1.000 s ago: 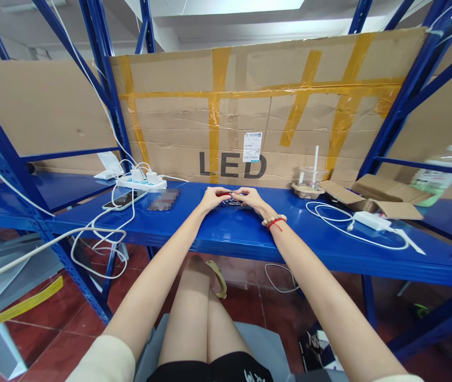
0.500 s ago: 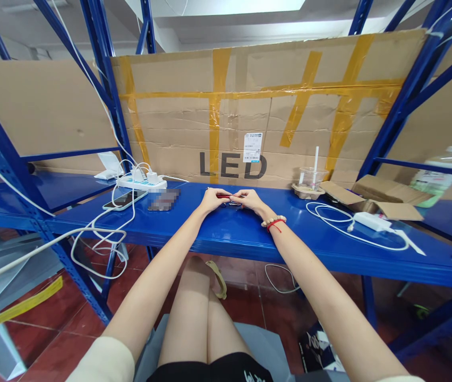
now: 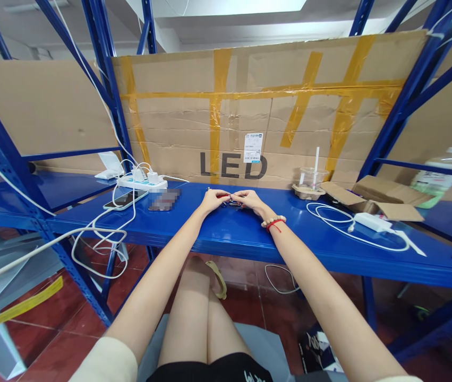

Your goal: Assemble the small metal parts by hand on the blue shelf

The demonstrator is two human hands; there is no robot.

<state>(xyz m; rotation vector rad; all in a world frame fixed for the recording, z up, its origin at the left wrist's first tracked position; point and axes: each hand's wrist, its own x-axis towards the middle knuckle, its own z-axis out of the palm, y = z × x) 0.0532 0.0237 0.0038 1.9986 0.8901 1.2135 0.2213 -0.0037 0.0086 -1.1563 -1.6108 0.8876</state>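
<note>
Both hands meet over the middle of the blue shelf top (image 3: 233, 233). The fingers of my left hand (image 3: 213, 200) are pinched on a small red object (image 3: 222, 196), too small to name. My right hand (image 3: 252, 200) is closed opposite, its fingertips nearly touching the left ones; what it holds is mostly hidden by the fingers. Just beneath the fingertips, small shiny metal parts (image 3: 232, 203) show, possibly hanging or lying on the surface. A beaded bracelet and a red string circle my right wrist.
Left stand a white power strip (image 3: 142, 183) with plugs, a phone (image 3: 126, 200), and a blurred-out flat item (image 3: 164, 200). To the right are a cup with straw (image 3: 312, 178), an opened carton (image 3: 385, 196) and a white adapter (image 3: 372, 222) with its cable. Cardboard (image 3: 170, 127) walls the back.
Both hands stay in nearly the same place. The fingers have shifted slightly, and the metal parts below them sit at a somewhat different angle.
</note>
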